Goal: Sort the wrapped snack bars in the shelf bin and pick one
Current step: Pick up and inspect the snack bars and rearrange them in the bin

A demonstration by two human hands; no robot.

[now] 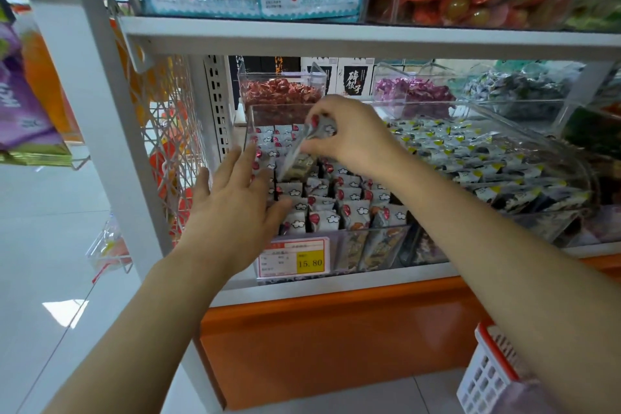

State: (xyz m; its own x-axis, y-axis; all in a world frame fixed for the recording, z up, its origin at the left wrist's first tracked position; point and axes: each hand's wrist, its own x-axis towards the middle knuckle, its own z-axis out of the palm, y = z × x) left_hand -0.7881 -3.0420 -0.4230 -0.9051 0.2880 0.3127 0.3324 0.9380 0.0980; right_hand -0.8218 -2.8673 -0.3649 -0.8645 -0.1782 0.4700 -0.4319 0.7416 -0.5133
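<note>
A person's right hand [349,136] pinches one wrapped bar [300,163] by its upper end between thumb and fingers. It holds the bar tilted just above the far middle of a clear bin [386,239]. The bar's lower end hangs near the fingertips of the left hand [235,208].

The left hand is flat, palm down, fingers spread, over the bin's left side with its thumb against the packed bars [349,208]. Both forearms reach in from the near edge.

The bin holds rows of white wrappers with red and cloud marks, standing on end. A price tag [295,259] sits on its near wall. Just right, a second bin [537,225] holds yellow-and-black packets [470,158]. Farther back, a small bin [317,77] holds red sweets [279,94].
</note>
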